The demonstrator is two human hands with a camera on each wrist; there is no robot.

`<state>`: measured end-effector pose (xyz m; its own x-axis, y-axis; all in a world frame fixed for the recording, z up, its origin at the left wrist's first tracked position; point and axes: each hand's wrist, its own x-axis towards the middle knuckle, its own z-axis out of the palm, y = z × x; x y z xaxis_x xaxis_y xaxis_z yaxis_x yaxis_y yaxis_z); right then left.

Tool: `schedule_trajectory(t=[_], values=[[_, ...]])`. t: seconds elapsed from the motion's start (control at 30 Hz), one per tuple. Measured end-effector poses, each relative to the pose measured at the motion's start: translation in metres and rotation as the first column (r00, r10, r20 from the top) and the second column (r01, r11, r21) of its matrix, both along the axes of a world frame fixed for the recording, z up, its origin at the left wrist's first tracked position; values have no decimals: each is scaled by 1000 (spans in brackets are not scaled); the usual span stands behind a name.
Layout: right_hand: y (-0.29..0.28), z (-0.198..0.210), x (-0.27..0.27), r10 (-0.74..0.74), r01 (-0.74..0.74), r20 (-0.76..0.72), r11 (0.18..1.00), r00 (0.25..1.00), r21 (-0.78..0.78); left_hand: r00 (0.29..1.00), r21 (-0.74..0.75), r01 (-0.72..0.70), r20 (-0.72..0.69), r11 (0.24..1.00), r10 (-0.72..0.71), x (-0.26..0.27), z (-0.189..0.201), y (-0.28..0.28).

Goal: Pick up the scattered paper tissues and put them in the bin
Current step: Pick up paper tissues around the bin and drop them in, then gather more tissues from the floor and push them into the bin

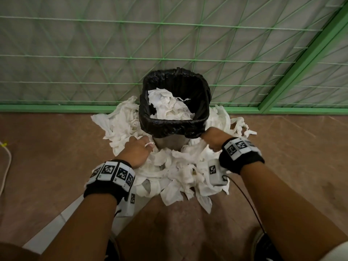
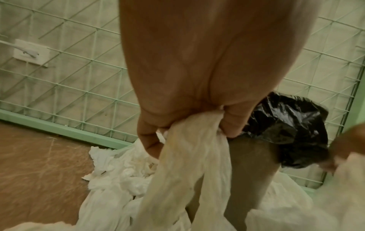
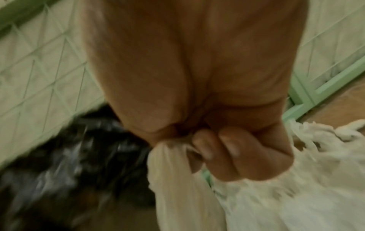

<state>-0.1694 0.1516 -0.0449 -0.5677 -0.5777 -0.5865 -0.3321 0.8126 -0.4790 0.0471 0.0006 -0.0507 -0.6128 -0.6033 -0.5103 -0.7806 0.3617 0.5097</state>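
Note:
A metal bin (image 1: 170, 143) lined with a black bag (image 1: 175, 127) stands on the floor against a green fence, with white tissues (image 1: 169, 106) inside it. Scattered white tissues (image 1: 178, 172) lie heaped all around its base. My left hand (image 1: 136, 149) is low at the bin's left side and grips a strip of tissue (image 2: 189, 156) between curled fingers (image 2: 150, 140). Just below the bag's rim on the right, my right hand (image 1: 211, 137) clenches another bunch of tissue (image 3: 173, 171). The right wrist view is blurred.
A green wire fence (image 1: 169, 53) with a green base rail (image 1: 56, 108) runs right behind the bin. The floor (image 1: 47, 147) is brown. A white cable (image 1: 5, 166) lies at the far left. My knees and shoes are at the bottom edge.

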Motion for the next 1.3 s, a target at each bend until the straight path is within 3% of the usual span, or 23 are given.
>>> schedule_trajectory(t=[0.17, 0.33, 0.43, 0.5, 0.6, 0.67, 0.73, 0.8, 0.9, 0.97, 1.07, 1.17, 1.23, 1.3], values=[[12, 48, -29, -17, 17, 14, 1000, 1000, 10, 982, -139, -89, -179, 986, 63, 5, 3, 4], [14, 84, -52, -96, 76, -199, 992, 975, -106, 967, -147, -62, -253, 987, 23, 10, -3, 6], [5, 123, -46, -126, 46, -313, 967, 941, -250, 974, -144, -61, -223, 988, 28, 9, 0, 9], [-7, 150, -34, -232, 93, -260, 885, 937, -456, 977, -139, -94, -202, 986, 65, 7, 3, 11], [-27, 176, -14, -385, 96, -167, 579, 907, -810, 951, -113, -174, -279, 978, 137, 6, 4, 11], [-38, 183, -2, -400, 14, -192, 458, 896, -889, 930, -97, -214, -325, 972, 172, 7, 5, 9], [-50, 177, 10, -394, -63, -287, 493, 873, -868, 904, -51, -212, -390, 976, 177, 9, 6, 5], [-60, 158, 19, -349, -129, -406, 603, 845, -787, 887, 4, -198, -425, 980, 181, 9, 11, 5], [-66, 116, 22, -18, -245, -450, 820, 893, -517, 884, -61, -186, -446, 981, 140, 8, 20, 5], [-63, 97, 21, 99, -275, -399, 869, 911, -411, 877, -76, -182, -463, 980, 127, 6, 30, 2], [-58, 87, 16, -133, -148, -441, 825, 887, -545, 833, -14, -198, -530, 980, 161, 0, 50, -8], [-47, 80, 6, -445, 54, -361, 687, 819, -725, 758, 50, -176, -631, 983, 167, -12, 82, -12], [-36, 70, -1, -610, 188, -271, 582, 745, -791, 687, 79, -158, -707, 984, 167, -24, 110, -13], [-23, 58, -9, -706, 346, -187, 538, 683, -768, 583, 171, -120, -785, 978, 209, -38, 137, -14]])
